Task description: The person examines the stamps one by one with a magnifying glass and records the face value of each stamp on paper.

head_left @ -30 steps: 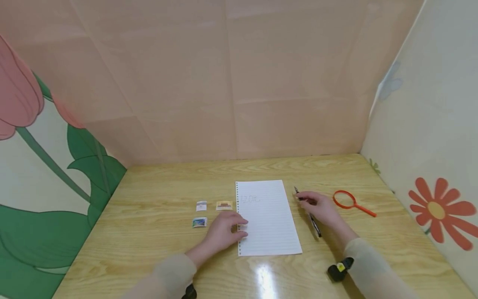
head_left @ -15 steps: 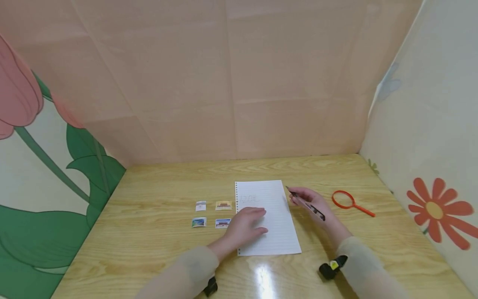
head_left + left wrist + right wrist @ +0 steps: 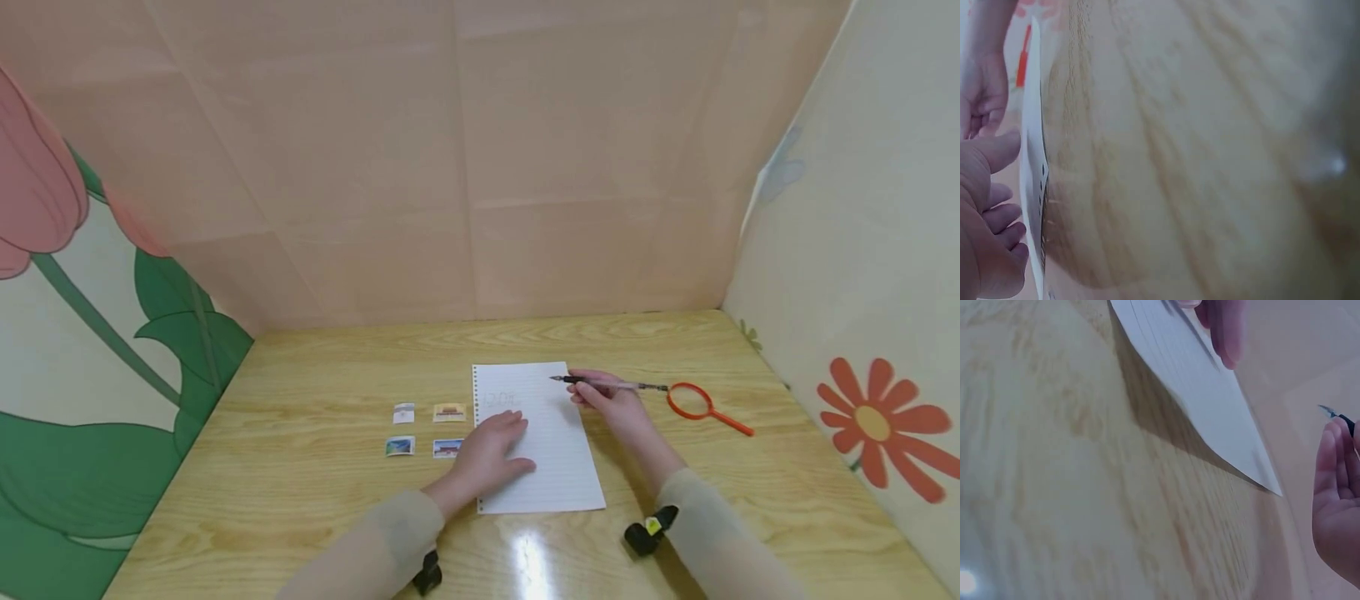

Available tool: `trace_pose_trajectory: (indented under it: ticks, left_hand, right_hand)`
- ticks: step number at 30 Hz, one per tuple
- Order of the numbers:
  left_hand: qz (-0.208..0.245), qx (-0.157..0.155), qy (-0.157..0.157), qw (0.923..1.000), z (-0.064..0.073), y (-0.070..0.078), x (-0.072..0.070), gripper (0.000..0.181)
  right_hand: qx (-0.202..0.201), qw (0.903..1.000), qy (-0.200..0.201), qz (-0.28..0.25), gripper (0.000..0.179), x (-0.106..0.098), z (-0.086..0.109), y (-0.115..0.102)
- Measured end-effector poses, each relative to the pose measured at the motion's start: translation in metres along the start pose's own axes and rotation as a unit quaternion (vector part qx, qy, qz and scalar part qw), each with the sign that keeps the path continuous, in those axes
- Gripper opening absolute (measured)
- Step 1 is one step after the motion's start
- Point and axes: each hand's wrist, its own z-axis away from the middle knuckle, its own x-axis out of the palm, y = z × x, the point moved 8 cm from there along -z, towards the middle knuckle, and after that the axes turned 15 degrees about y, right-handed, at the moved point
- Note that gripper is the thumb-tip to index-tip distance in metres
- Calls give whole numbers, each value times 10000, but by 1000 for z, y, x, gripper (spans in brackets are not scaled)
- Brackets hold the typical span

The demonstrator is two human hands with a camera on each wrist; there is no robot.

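A lined sheet of paper (image 3: pixel 551 467) with a row of punched holes down its left edge lies on the table, with faint handwriting near its upper left. My left hand (image 3: pixel 491 454) rests on the left half of the sheet, fingers extended and thumb apart. Over the sheet's upper right edge, my right hand (image 3: pixel 611 404) pinches a fountain pen (image 3: pixel 618 384), its nib pointing left above the paper. The right wrist view shows the pen's metal nib (image 3: pixel 1327 411) beyond the fingers. Several stamps lie left of the sheet, including a yellow stamp (image 3: pixel 449 412) and a blue-topped stamp (image 3: pixel 447 448).
A red magnifying glass (image 3: pixel 692 401) lies to the right of my right hand, its handle angled toward the right wall. Farther left are a pale stamp (image 3: pixel 403 413) and a blue-green stamp (image 3: pixel 400 446). A covered wall (image 3: pixel 465 208) rises behind the wooden table (image 3: pixel 315 467).
My left hand has slid right onto the sheet, uncovering a stamp. My right hand has lifted the pen, moved left to the sheet and turned the nib leftward.
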Motion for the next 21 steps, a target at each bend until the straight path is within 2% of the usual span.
trace_pose_trajectory:
  ticks: [5,12,16,21]
  left_hand:
    - [-190,-7,-128,9997,1,-3,4,64]
    - [-376,10,-210,9991,2,-5,7,62]
    - [-358,-5,-232,9991,2,-6,8,62]
    - [-338,34,-217,9992,2,-6,8,62]
  right_hand:
    - [-228,9992,79,333,37,5,-3,0]
    - [-454,9931,96,1080,28,14,-7,0]
    - [-585,9895,63,1317,23,23,-6,-10]
    - [-716,9866,30,1467,21,32,-8,-9]
